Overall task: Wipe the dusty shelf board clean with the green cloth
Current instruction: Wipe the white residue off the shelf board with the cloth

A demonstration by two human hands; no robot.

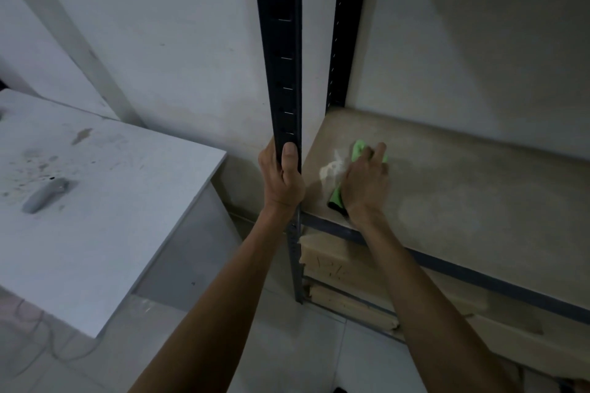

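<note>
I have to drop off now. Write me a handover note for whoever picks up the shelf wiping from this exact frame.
Left hand grips the dark upright post of the rack.
Right hand holds the green cloth down on the shelf board, near its front left corner.
Done: wiping is under way; how much of the board is clean cannot be told.
Left: a pale dust patch just left of the cloth, then likely the board out to the right.
</note>
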